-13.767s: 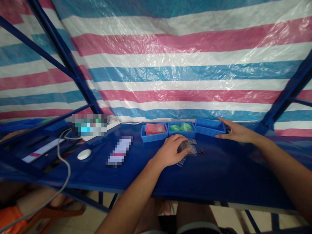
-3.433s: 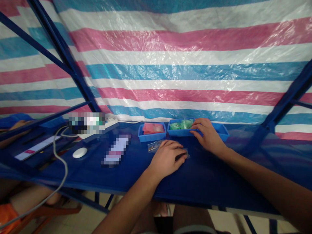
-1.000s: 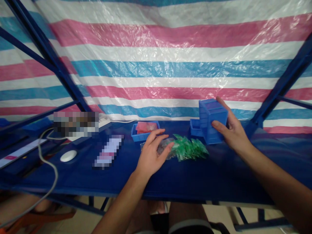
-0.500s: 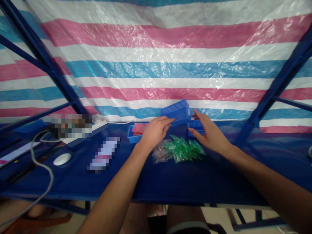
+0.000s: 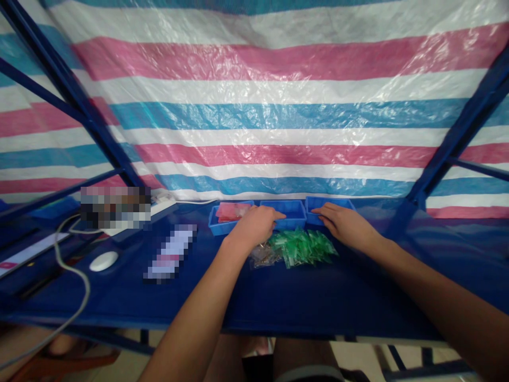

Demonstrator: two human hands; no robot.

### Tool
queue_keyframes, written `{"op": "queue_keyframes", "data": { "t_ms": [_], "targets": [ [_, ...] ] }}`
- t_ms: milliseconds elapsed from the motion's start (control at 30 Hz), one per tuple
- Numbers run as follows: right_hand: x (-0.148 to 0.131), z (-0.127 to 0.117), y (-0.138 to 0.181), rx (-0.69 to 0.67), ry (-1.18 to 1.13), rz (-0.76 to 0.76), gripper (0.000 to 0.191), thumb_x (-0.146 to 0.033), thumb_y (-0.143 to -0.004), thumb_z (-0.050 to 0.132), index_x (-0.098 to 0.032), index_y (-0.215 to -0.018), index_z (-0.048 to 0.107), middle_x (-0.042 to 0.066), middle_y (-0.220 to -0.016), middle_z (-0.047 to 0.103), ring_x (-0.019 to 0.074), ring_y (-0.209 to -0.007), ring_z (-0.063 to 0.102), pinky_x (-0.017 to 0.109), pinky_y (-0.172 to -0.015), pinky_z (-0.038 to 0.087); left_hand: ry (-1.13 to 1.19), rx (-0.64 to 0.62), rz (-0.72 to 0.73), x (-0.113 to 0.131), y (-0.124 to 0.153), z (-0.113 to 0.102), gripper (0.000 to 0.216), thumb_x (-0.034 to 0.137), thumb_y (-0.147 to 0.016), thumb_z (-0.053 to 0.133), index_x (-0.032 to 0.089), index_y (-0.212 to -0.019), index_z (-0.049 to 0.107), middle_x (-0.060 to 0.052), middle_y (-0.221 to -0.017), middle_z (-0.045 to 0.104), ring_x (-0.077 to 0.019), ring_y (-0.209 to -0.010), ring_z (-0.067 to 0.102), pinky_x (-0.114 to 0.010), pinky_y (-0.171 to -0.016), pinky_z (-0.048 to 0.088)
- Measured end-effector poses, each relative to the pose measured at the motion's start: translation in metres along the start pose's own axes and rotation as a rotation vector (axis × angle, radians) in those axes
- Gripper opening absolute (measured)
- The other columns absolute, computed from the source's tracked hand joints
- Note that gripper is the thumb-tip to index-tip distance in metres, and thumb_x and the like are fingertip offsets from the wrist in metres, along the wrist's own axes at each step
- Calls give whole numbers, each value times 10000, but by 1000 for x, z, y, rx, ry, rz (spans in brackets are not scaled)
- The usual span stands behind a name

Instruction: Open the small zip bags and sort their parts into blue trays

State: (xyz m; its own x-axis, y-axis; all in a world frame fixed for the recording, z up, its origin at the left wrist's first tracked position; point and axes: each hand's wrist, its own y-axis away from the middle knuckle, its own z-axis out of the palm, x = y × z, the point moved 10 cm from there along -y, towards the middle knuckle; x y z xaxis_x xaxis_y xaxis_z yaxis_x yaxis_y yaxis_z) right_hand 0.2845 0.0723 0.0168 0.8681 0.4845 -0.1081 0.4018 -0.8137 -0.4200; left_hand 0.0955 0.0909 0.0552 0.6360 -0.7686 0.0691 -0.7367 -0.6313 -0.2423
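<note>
Tilted moments ago, the middle bin (image 5: 295, 222) sits level between the half-curled left hand (image 5: 255, 227) and right hand (image 5: 345, 224), grip unclear, its green packets (image 5: 305, 248) outside.

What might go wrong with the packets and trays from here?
The green packets lie up against the clear bags, so the two might get mixed. Those packets are heaped loosely, so some may slide. The left hand, by the left tray and middle tray, could nudge either.
</note>
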Motion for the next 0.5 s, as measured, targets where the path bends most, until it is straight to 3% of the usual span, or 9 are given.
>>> {"op": "queue_keyframes", "data": {
  "t_ms": [100,167,233,300,367,433,500],
  "targets": [
    [-1,1,1,1,10,10,398,-239,-1067,443,-232,-1403,656,121,-1280,722,293,-1174,711,455,-1077,553,70,191,-31,-9,13,-34,331,365,-994,617,233,-1264,755,-93,-1253,750,-261,-1198,690,-409,-1101,520],
    [-2,1,2,3,9,9,399,-242,-1066,444,-233,-1405,654,121,-1287,719,295,-1177,712,455,-1073,557,-7,364,-271,-40,27,-63,401,442,-1055,492,186,-1238,741,-126,-1227,738,-276,-1185,689,-430,-1101,519],
    [-3,1,1,4,10,6,399,-246,-1065,444,-235,-1404,655,119,-1294,718,296,-1178,713,452,-1072,559,-122,414,-537,-73,44,-80,489,494,-1057,452,152,-1333,666,-184,-1292,695,-329,-1171,696,-476,-1051,542],
    [-3,1,1,8,15,11,390,-253,-1061,459,-242,-1396,659,114,-1289,723,295,-1173,716,450,-1079,556,-196,317,-724,-99,54,-79,612,540,-1018,509,119,-1461,540,-248,-1358,651,-396,-1188,693,-522,-1018,549],
    [-2,1,1,14,21,22,380,-255,-1052,483,-249,-1385,664,110,-1279,730,292,-1161,720,448,-1077,557,-203,119,-863,-121,60,-62,705,608,-973,545,96,-1458,518,-283,-1317,671,-452,-1201,686,-553,-997,550],
    [-2,1,1,12,27,30,376,-258,-1052,487,-245,-1385,661,112,-1282,731,292,-1154,723,449,-1067,563,-206,-21,-919,-133,60,-47,740,664,-940,551,98,-1418,553,-290,-1305,688,-477,-1231,669,-562,-1006,545],
    [-2,2,1,2,36,30,377,-267,-1060,476,-234,-1393,651,118,-1296,724,294,-1162,722,451,-1062,565,-211,-75,-912,-139,54,-38,754,677,-927,544,107,-1421,567,-288,-1344,680,-479,-1264,653,-561,-1029,535]
  ]
}}
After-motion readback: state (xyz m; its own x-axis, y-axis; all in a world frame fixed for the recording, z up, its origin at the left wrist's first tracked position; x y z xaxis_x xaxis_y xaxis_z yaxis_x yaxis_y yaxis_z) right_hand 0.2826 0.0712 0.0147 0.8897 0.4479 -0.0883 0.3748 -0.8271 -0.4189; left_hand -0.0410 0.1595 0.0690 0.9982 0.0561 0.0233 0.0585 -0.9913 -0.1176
